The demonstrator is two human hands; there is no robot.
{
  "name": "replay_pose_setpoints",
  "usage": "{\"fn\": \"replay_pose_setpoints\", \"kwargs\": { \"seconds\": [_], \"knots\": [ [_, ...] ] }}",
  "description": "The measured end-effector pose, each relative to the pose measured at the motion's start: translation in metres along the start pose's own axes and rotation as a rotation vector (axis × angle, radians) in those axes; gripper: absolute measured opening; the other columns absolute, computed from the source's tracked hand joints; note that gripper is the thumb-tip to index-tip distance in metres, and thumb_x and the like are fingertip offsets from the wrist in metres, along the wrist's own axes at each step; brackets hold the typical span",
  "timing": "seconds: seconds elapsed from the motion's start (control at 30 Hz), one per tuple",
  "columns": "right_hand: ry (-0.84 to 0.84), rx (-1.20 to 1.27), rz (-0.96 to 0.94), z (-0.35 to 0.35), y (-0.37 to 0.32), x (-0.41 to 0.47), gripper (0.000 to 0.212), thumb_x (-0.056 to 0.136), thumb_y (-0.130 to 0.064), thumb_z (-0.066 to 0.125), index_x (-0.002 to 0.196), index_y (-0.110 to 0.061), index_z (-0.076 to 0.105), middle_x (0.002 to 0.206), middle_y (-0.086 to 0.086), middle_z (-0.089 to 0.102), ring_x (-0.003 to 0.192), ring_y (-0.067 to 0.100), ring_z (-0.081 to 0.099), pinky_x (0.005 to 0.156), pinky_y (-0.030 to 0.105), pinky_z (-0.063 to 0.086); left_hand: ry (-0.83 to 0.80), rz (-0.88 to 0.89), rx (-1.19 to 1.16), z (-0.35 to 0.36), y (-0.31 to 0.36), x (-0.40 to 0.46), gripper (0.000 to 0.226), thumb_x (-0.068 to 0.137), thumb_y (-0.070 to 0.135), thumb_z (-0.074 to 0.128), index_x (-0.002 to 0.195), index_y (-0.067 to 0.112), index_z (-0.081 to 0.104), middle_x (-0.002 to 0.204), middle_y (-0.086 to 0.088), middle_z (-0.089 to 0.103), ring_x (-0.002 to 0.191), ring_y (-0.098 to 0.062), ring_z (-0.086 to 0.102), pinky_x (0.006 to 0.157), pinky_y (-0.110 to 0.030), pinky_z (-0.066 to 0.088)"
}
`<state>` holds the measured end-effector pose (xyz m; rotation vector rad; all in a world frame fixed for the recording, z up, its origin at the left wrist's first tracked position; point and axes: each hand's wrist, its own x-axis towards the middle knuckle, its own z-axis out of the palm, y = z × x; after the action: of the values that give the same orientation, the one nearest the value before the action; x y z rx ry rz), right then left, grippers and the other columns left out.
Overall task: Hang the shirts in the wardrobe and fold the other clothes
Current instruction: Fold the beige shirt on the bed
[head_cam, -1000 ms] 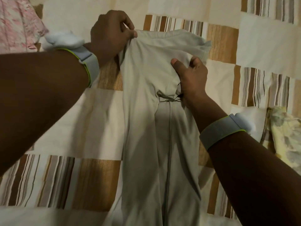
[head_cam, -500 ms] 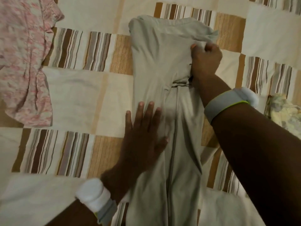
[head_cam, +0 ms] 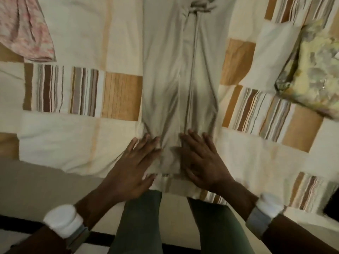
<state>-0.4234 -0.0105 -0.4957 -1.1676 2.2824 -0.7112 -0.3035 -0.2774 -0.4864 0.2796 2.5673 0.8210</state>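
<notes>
A pair of beige trousers lies lengthwise on the patchwork bedspread, legs together, running from the top of the view down to the bed's near edge. My left hand lies flat with straight fingers on the left side of the trouser hems. Beside it, my right hand presses flat on the right side of the hems. The hem strip shows between the two hands. The waist end is cut off by the top of the frame.
A pink patterned garment lies at the top left of the bed. A yellow floral cloth sits at the right. My own legs in green trousers stand against the bed edge, over a light floor with a dark stripe.
Both hands have slid down the trousers from the waist and thigh area to the hems. The right hand let go of the waist fabric and now lies flat. The view dropped toward the bed edge.
</notes>
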Motion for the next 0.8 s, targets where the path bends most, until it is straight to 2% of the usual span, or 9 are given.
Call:
{"fn": "replay_pose_setpoints", "kwargs": {
  "seconds": [0.07, 0.13, 0.3, 0.37, 0.43, 0.53, 0.67, 0.73, 0.8],
  "knots": [
    [-0.11, 0.015, 0.018, -0.002, 0.005, -0.022, 0.082, 0.088, -0.039, 0.071, 0.159, -0.017, 0.036, 0.172, 0.009, 0.017, 0.16, 0.031, 0.007, 0.126, 0.062, 0.014, -0.085, 0.075, 0.034, 0.001, -0.002, -0.013, 0.075, 0.092, 0.039, 0.065, 0.159, 0.017, 0.038, 0.172, -0.002, 0.018, 0.161, -0.025, 0.009, 0.127, -0.057, 0.015],
    [-0.156, 0.061, 0.019, -0.009, 0.014, -0.025, 0.097, 0.079, -0.034, 0.075, 0.162, -0.016, 0.027, 0.173, 0.008, 0.012, 0.16, 0.029, 0.004, 0.128, 0.056, 0.011, -0.121, 0.094, 0.072, -0.004, -0.009, -0.013, 0.076, 0.086, 0.03, 0.066, 0.157, 0.019, 0.042, 0.171, -0.001, 0.022, 0.16, -0.022, 0.012, 0.127, -0.055, 0.017],
    [-0.262, -0.072, -0.092, -0.021, 0.032, -0.019, 0.097, 0.088, -0.031, 0.071, 0.165, -0.018, 0.014, 0.174, 0.006, 0.0, 0.16, 0.028, -0.008, 0.129, 0.052, 0.007, -0.063, 0.075, 0.182, -0.008, -0.008, 0.0, 0.08, 0.077, 0.009, 0.062, 0.154, 0.02, 0.046, 0.165, 0.0, 0.036, 0.156, -0.023, 0.027, 0.125, -0.045, 0.022],
    [-0.338, -0.074, -0.115, -0.025, 0.036, -0.018, 0.1, 0.088, -0.031, 0.07, 0.166, -0.02, 0.009, 0.174, 0.004, -0.008, 0.159, 0.028, -0.014, 0.128, 0.05, 0.001, -0.057, 0.083, 0.185, -0.008, -0.006, 0.001, 0.084, 0.076, 0.007, 0.062, 0.157, 0.02, 0.042, 0.166, 0.0, 0.034, 0.156, -0.023, 0.026, 0.124, -0.046, 0.024],
    [-0.349, -0.091, -0.136, -0.027, 0.04, -0.017, 0.099, 0.087, -0.025, 0.068, 0.166, -0.02, 0.008, 0.174, 0.003, -0.008, 0.159, 0.028, -0.013, 0.129, 0.05, 0.005, -0.055, 0.076, 0.195, -0.009, -0.006, 0.001, 0.085, 0.075, 0.009, 0.07, 0.155, 0.021, 0.045, 0.166, 0.001, 0.035, 0.154, -0.023, 0.03, 0.122, -0.046, 0.026],
    [-0.198, -0.136, -0.167, -0.023, 0.043, -0.017, 0.078, 0.096, -0.022, 0.063, 0.164, -0.019, 0.024, 0.173, 0.004, 0.012, 0.16, 0.025, 0.005, 0.127, 0.049, 0.024, -0.04, 0.089, 0.235, -0.013, -0.005, 0.007, 0.074, 0.075, 0.018, 0.079, 0.145, 0.023, 0.057, 0.158, 0.001, 0.047, 0.143, -0.026, 0.047, 0.112, -0.046, 0.034],
    [-0.054, -0.079, -0.186, -0.022, 0.041, -0.005, 0.047, 0.099, -0.033, 0.056, 0.144, -0.02, 0.059, 0.162, 0.003, 0.042, 0.155, 0.026, 0.028, 0.119, 0.048, 0.036, 0.021, 0.125, 0.092, -0.018, -0.005, 0.016, 0.042, 0.094, 0.026, 0.055, 0.133, 0.027, 0.068, 0.148, 0.002, 0.057, 0.129, -0.027, 0.057, 0.101, -0.043, 0.041],
    [-0.002, 0.062, -0.102, -0.032, 0.033, 0.007, 0.04, 0.094, -0.033, 0.057, 0.131, -0.022, 0.068, 0.154, -0.003, 0.053, 0.151, 0.022, 0.035, 0.113, 0.054, 0.039, 0.058, 0.13, -0.006, -0.032, -0.001, 0.024, 0.035, 0.095, 0.028, 0.052, 0.124, 0.03, 0.072, 0.143, 0.006, 0.06, 0.124, -0.024, 0.057, 0.098, -0.042, 0.041],
    [0.095, 0.317, -0.019, -0.049, 0.023, 0.026, 0.037, 0.09, -0.029, 0.059, 0.122, -0.017, 0.072, 0.143, -0.005, 0.062, 0.146, 0.023, 0.043, 0.111, 0.053, 0.039, 0.139, 0.077, -0.15, -0.054, 0.007, 0.037, 0.03, 0.095, 0.031, 0.055, 0.119, 0.03, 0.073, 0.143, 0.011, 0.058, 0.13, -0.02, 0.052, 0.101, -0.045, 0.041]
  ]
}}
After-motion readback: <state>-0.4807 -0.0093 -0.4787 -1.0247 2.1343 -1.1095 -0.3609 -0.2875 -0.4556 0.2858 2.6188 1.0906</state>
